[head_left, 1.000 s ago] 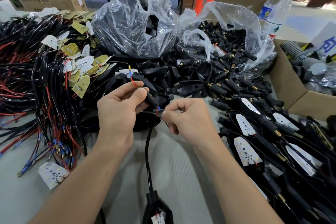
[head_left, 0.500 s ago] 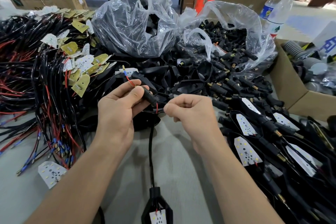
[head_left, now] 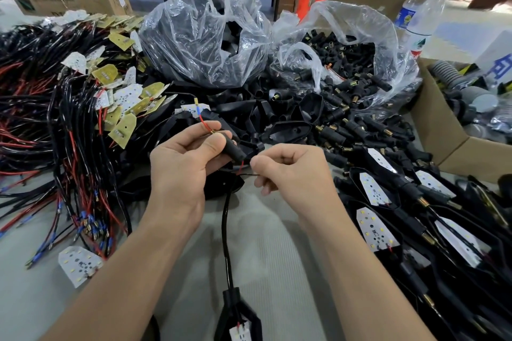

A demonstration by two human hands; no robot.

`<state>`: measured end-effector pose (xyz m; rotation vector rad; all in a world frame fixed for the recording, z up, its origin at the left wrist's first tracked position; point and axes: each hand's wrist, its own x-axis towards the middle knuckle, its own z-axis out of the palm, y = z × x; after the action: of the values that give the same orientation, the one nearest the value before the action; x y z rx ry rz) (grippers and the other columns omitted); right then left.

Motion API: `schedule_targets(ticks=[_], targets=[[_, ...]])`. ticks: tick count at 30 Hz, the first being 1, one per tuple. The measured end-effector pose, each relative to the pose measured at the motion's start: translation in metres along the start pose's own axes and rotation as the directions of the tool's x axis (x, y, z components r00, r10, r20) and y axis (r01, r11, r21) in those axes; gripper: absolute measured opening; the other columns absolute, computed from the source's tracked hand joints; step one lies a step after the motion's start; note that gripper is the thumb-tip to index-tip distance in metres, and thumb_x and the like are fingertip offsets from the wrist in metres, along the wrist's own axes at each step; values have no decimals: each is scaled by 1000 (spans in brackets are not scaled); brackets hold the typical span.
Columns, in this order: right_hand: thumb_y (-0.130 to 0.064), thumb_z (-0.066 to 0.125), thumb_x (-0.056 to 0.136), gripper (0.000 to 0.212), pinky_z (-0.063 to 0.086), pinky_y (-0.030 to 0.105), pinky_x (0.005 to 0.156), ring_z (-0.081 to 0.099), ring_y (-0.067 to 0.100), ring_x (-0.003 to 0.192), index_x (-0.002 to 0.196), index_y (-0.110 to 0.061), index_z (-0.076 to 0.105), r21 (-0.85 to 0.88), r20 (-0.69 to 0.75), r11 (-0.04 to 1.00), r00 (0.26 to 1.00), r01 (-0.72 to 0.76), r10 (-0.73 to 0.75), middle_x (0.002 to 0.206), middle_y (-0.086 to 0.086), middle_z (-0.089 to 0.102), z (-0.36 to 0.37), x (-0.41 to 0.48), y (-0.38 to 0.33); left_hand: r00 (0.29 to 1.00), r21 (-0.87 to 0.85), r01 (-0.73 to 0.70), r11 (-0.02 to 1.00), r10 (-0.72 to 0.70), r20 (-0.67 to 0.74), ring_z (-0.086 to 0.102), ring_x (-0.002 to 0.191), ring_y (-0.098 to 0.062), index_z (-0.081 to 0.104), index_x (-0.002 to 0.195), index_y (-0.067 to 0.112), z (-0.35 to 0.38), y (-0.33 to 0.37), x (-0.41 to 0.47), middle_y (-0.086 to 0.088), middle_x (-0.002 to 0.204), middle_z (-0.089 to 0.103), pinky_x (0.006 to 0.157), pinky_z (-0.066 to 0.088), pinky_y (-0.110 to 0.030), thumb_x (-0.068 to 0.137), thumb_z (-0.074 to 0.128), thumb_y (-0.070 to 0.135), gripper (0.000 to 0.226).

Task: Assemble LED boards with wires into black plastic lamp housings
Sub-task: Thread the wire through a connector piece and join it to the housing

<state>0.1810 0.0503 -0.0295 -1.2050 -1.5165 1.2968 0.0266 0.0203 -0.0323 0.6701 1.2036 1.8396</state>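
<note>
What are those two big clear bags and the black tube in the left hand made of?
The bags: thin clear plastic film, glossy; it crinkles and glints. The black tube, held by the left hand: probably moulded plastic or rubber, matt; its golden tip looks like brass. The right hand pinches a wire.

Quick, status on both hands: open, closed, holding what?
Left hand: closed, gripping the black stem piece.
Right hand: closed, pinching the thin wire at its fingertips.
</note>
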Motion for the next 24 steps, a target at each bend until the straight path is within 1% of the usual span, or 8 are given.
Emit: schedule_targets(ticks=[2, 4, 8, 13, 16, 19, 22, 24], targets=[[-5, 76, 82, 14, 60, 42, 66, 66, 19, 55, 70, -11, 76, 30, -16, 1000, 1000, -2, 2, 60, 8, 71, -1, 1, 0, 999, -23, 25, 999, -25, -22, 76, 82, -20, 74, 93, 9, 0, 0, 2, -10, 85, 78, 70, 61, -29, 92, 63, -7, 19], [-3, 77, 81, 15, 56, 37, 61, 63, 19, 54, 67, -10, 75, 29, -21, 1000, 1000, 8, -8, 58, 10, 69, 1, 1, 0, 999, -23, 44, 999, -45, -26, 76, 82, -20, 73, 94, 9, 0, -1, 2, -9, 85, 78, 70, 61, -28, 92, 63, -8, 19], [-6, 77, 82, 19, 49, 24, 53, 59, 11, 47, 65, -13, 74, -47, -48, 998, 998, 31, -34, 55, 6, 68, 4, -3, -1, 998, -16, 66, 998, -66, 19, 76, 80, -19, 73, 92, 9, 0, -1, 1, -9, 84, 78, 69, 61, -27, 92, 62, -8, 21], [-17, 79, 80, 15, 53, 35, 60, 58, 13, 52, 67, -22, 75, -155, -56, 987, 997, 46, -56, 57, 2, 68, 16, -6, -1, 992, -66, 121, 990, -119, 36, 75, 76, -19, 72, 95, 10, 1, 0, 1, -10, 85, 78, 68, 61, -27, 93, 61, -4, 18], [-22, 82, 80, 11, 48, 25, 53, 59, 4, 48, 72, -29, 77, -139, -41, 988, 997, 63, -69, 56, -3, 69, 13, -6, -1, 990, -76, 129, 989, -124, 59, 75, 76, -21, 71, 103, 10, 0, 3, 2, -11, 85, 77, 66, 61, -28, 91, 62, -2, 19], [-14, 86, 77, 12, 48, 24, 50, 61, 11, 47, 80, -23, 79, -13, -41, 999, 998, 46, -46, 57, 2, 71, 8, -5, -2, 989, -84, 131, 988, -123, 86, 75, 77, -21, 70, 111, 11, 0, 6, 2, -11, 87, 78, 66, 60, -27, 90, 61, -1, 26], [1, 87, 73, 38, 51, 29, 50, 62, 22, 49, 102, -18, 73, 160, -8, 986, 999, 48, -47, 61, 10, 72, 7, -4, -3, 980, -88, 164, 983, -152, 128, 76, 77, -20, 69, 108, 10, 0, 7, 0, -11, 88, 77, 66, 60, -26, 86, 64, 3, 24], [9, 83, 72, 34, 53, 28, 51, 63, 20, 50, 96, -13, 74, 252, 28, 966, 997, 58, -67, 60, 10, 72, 7, -4, -3, 973, -99, 183, 978, -166, 158, 76, 75, -19, 68, 102, 10, 0, 9, -1, -9, 87, 78, 65, 60, -25, 78, 65, 8, 24]])
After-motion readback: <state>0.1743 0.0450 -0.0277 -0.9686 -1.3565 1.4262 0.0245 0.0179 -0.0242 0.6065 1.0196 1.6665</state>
